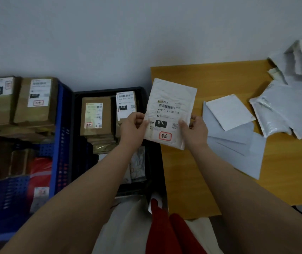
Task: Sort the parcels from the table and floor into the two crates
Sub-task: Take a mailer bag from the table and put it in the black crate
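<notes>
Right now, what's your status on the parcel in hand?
Left grip and right grip pinch the white padded envelope, label up. Held above the black plastic crate. Nothing in the way.

Blue crate (62,136) cut off left (labels unreadably blurred).

Both forearms are showing bare from wrist to frame edge; no sleeves, watch, rings or gloves are showing on the left hand (134,126) or the right hand (195,131). Below the hands, toward the body, the person is wearing a cream-white garment (126,226). A red fabric piece (166,230) is lying over it, in two lobes.
</notes>
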A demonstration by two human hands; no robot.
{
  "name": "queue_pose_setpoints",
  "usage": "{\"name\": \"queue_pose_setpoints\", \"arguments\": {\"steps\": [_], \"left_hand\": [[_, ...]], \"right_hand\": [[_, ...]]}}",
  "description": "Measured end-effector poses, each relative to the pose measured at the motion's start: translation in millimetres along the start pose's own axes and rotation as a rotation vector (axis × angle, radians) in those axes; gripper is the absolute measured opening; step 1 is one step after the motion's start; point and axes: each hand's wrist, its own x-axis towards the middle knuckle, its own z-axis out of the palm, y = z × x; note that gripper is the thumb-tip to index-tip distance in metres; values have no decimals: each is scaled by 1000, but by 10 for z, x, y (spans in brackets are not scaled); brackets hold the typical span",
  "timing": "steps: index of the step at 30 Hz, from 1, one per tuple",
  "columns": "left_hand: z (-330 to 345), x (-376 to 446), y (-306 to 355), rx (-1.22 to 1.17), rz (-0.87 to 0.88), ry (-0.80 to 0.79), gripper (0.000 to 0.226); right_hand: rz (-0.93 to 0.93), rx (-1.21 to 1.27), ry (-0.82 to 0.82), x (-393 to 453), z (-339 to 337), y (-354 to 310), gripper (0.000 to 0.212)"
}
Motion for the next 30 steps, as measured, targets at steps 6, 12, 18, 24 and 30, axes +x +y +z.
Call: {"name": "queue_pose_setpoints", "arguments": {"steps": [6,12,18,24,30], "left_hand": [[-566,-272,-628,273,-200,-32,31],[-881,-628,-1283,440,-506,-213,42],[-997,-726,-1880,512,-576,-249,55],[-1103,-433,-2587,692,-602,-356,85],[-1043,-39,-3289,822,-615,-361,73]], "right_hand": [[-90,-199,-398,-317,694,33,41],[21,-587,-618,-686,1402,315,76],[72,-793,-781,-802,1922,823,95],[-1,-811,-894,-740,2583,1263,99],[13,-861,-989,-567,3168,1834,96]]}}
